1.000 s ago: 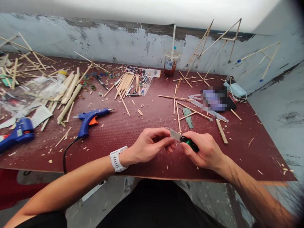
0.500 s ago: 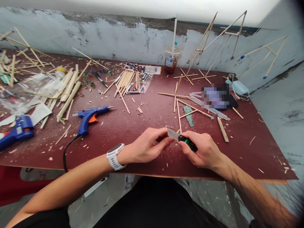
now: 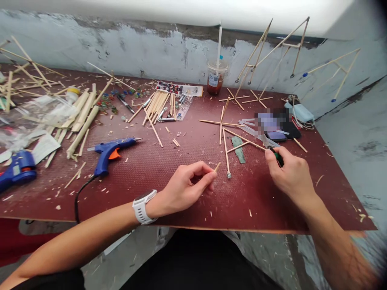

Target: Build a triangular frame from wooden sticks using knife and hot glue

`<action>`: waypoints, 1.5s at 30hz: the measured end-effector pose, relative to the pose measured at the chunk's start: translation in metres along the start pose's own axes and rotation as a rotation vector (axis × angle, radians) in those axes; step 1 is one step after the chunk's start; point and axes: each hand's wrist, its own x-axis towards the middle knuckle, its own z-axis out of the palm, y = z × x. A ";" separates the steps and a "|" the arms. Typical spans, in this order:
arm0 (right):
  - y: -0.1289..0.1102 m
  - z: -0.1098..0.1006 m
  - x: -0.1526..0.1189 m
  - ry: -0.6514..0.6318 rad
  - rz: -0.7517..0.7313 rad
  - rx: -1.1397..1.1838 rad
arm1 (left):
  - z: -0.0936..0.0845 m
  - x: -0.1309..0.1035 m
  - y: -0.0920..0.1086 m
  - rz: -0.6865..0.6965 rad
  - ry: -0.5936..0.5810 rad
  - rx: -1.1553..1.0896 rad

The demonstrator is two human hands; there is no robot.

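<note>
Pinches in left hand a slim, pale wooden stick, likely light, stiff, brittle, best held behind its tip, and clasps in right hand a green-and-black metal-bladed knife.

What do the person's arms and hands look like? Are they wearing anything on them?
The left hand and right hand wear no gloves. On the left wrist is a white watch with a slotted strap; the right wrist has none. A black sleeve shows on the left arm.
</note>
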 end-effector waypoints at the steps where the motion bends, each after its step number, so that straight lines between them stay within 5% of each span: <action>1: 0.001 0.001 -0.002 -0.032 -0.004 -0.037 | 0.002 0.001 -0.001 0.004 0.027 -0.034; 11: 0.030 -0.009 -0.017 -0.235 0.019 -0.464 | 0.009 0.004 -0.009 -0.084 0.106 -0.314; 15: 0.032 -0.013 -0.020 -0.109 0.010 -0.434 | 0.010 0.005 -0.009 -0.092 0.089 -0.327; 19: -0.014 -0.014 -0.026 0.062 -0.122 -0.052 | 0.011 0.004 -0.009 -0.050 0.064 -0.258; 23: -0.077 -0.004 -0.035 -0.391 -0.244 0.716 | 0.013 0.000 -0.012 0.098 -0.026 0.090; 26: -0.102 0.007 -0.035 -0.430 -0.261 0.927 | 0.010 0.000 -0.013 0.236 -0.058 0.347; 29: -0.098 0.012 -0.022 -0.355 -0.233 0.873 | -0.007 -0.005 -0.005 0.263 -0.091 0.745; 32: -0.075 0.009 0.000 -0.241 -0.177 0.661 | -0.040 -0.022 0.017 0.062 0.043 1.133; 36: -0.048 0.008 0.019 -0.286 -0.104 0.565 | -0.091 -0.058 0.047 -0.483 0.614 1.400; 37: -0.045 0.010 0.021 -0.305 -0.098 0.576 | -0.101 -0.065 0.052 -0.622 0.670 1.398; 40: -0.045 0.020 0.018 -0.338 -0.095 0.662 | -0.124 -0.076 0.055 -0.905 0.683 1.244; 45: -0.055 0.034 0.009 -0.363 -0.081 0.812 | -0.142 -0.078 0.034 -0.867 0.527 1.203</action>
